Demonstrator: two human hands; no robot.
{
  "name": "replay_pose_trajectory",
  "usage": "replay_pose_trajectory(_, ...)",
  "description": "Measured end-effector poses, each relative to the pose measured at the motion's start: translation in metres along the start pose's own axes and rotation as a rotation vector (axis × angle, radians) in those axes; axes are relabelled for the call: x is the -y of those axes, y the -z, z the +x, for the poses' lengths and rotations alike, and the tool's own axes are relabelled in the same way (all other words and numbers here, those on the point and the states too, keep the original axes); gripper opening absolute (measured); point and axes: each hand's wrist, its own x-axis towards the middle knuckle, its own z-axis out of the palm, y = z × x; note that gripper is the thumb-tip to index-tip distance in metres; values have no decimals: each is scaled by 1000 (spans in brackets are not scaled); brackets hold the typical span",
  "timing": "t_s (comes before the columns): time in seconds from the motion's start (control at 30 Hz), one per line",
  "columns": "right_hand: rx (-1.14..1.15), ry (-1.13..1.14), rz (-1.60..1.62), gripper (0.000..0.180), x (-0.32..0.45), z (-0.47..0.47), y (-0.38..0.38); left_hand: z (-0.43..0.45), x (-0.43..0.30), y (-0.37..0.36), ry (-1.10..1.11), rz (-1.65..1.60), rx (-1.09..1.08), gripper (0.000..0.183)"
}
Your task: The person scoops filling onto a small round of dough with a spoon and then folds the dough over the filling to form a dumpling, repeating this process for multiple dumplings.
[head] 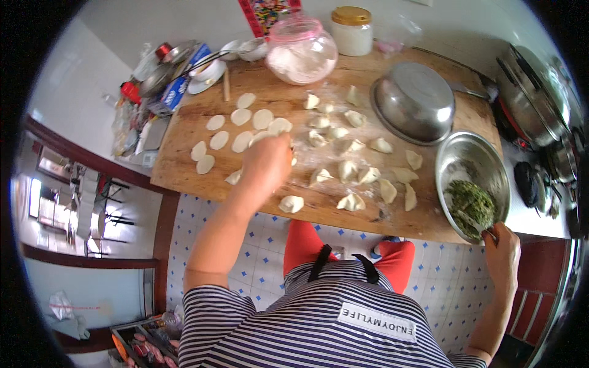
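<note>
Over the wooden table's front left part is my left hand [269,158], its fingers pointing down at the round dough wrappers [262,119]; its fingertips are hidden, so what they touch cannot be told. My right hand [502,246] grips the handle of a metal spoon [474,221] at the near rim of a steel bowl [444,170]. The spoon's head rests in chopped green filling [471,200]. Folded dumplings [348,171] lie across the middle of the floured table, with several flatter dough pieces [388,191] between them and the bowl.
An overturned steel basin [418,101] stands behind the filling bowl. Along the back are a pink-rimmed jar of flour [301,55] and a yellow-lidded jar [352,34]. A rolling pin [226,85] and a white bowl [208,71] with chopsticks lie back left; a large pot [534,101] stands at right.
</note>
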Motion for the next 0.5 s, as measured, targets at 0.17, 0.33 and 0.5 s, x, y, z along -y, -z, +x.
replay_pose_trajectory(0.17, -22, 134, -95, 15, 22, 12, -3, 52, 109, -41, 147, -190, -75, 15)
replay_pose_trajectory(0.33, -64, 174, -71, 13, 26, 6, -5, 84, 107, -70, -20, -129, 54, 24)
replay_pose_trajectory(0.5, 21, 121, -89, 11, 26, -2, -1, 105, 117, -76, 68, -146, 161, 21)
